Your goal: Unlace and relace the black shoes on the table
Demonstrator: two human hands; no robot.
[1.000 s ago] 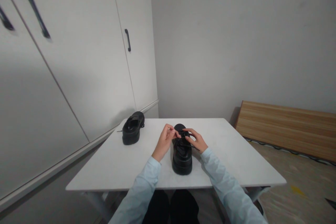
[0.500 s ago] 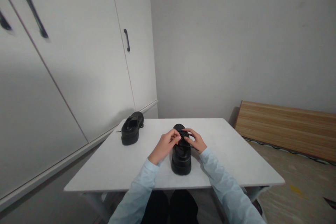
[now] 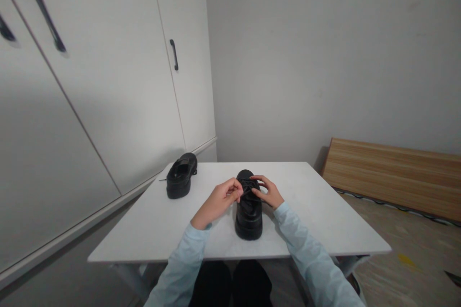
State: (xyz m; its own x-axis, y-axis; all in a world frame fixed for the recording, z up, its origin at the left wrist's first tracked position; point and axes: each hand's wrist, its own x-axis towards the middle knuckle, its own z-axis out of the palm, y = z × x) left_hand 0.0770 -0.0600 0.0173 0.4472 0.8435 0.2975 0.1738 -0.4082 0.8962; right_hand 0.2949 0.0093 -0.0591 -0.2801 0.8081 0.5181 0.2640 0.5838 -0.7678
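A black lace-up shoe (image 3: 248, 220) stands upright in front of me, heel towards me and toe pointing away. At its left side my left hand (image 3: 227, 196) is closed, thumb and fingertips pinching a black shoelace. My right hand (image 3: 268, 193) rests against the right side of the lacing, thumb and index finger curved around a part of the black shoelace (image 3: 248, 186). The exact grip of the right fingertips is small and dark against the shoe. A second black shoe (image 3: 179, 176) stands at the table's far left, its lace hanging loose.
Both shoes are on a white table (image 3: 306, 230). White cabinets (image 3: 108, 81) with dark handles line the left, and a grey wall (image 3: 324, 57) is behind. A wood-grain board (image 3: 392, 177) leans by the wall at right.
My left hand has moved a little to the left and towards me, away from the middle of the lacing. My right hand and both shoes stay nearly where they were.
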